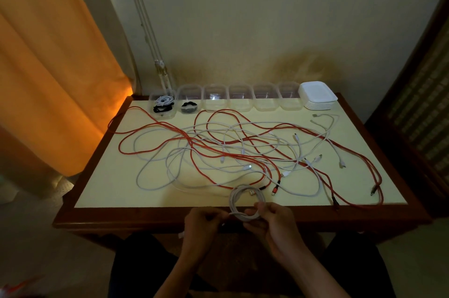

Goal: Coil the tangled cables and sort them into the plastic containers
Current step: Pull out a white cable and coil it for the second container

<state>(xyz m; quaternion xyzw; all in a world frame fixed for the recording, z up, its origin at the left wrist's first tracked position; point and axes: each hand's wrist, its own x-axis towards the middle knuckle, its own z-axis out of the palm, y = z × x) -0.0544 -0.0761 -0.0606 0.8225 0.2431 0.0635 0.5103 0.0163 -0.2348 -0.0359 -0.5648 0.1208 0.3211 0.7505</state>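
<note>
Fingers of my right hand [272, 218] pinch the white coil [244, 202] at the near bench [102, 190] edge while my left hand [204, 221] grips its tail, so loops stay bunched.

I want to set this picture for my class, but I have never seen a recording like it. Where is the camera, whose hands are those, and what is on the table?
There is no machine here. The single picture comes from a wide-angle camera worn on a person's head, looking forward and down, so the two hands at the bottom are that person's own.

The left hand and the right hand together hold a coiled white cable at the near edge of the pale-topped wooden table. Behind it lie tangled red cables and loose white cables.

Along the far edge stands a row of six clear plastic containers. The two leftmost already hold coiled cables; the others look empty. Right of the row sits a stack of white lids.
</note>
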